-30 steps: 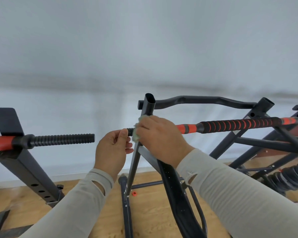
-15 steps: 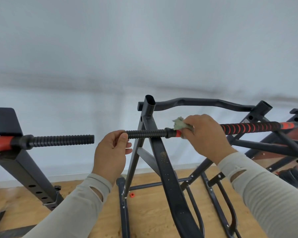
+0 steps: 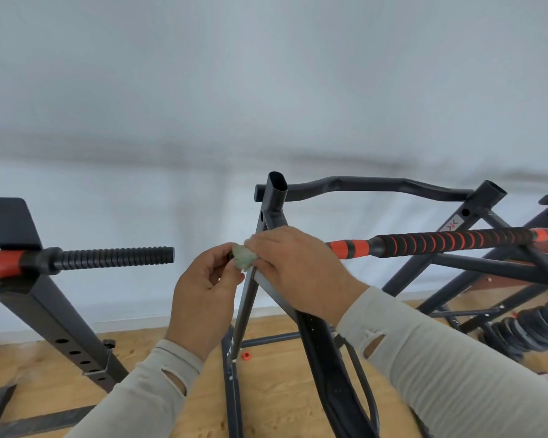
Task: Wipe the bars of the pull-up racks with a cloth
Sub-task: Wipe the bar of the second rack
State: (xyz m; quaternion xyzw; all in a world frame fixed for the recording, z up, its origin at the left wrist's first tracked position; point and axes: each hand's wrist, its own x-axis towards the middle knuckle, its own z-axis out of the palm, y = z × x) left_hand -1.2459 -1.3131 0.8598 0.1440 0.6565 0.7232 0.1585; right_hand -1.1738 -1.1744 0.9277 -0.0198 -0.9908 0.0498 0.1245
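Observation:
A black pull-up rack (image 3: 274,197) stands in front of me with a horizontal bar (image 3: 424,245) wrapped in black and orange grips. My right hand (image 3: 298,267) is wrapped round the bar's left end with a pale green cloth (image 3: 243,260) bunched under its fingers. My left hand (image 3: 204,289) pinches the very tip of the same bar, just left of the cloth. The ribbed black grip at that end is hidden under both hands.
A second rack (image 3: 45,305) stands at the left with its own ribbed bar (image 3: 114,257) pointing toward my hands. More frames and stacked weight plates (image 3: 519,333) crowd the right. A small orange cap (image 3: 246,355) lies on the wooden floor (image 3: 282,390). A white wall is behind.
My right hand slid the cloth right along the bar to the orange section, then back left to the bar's end beside my left hand, which stayed put.

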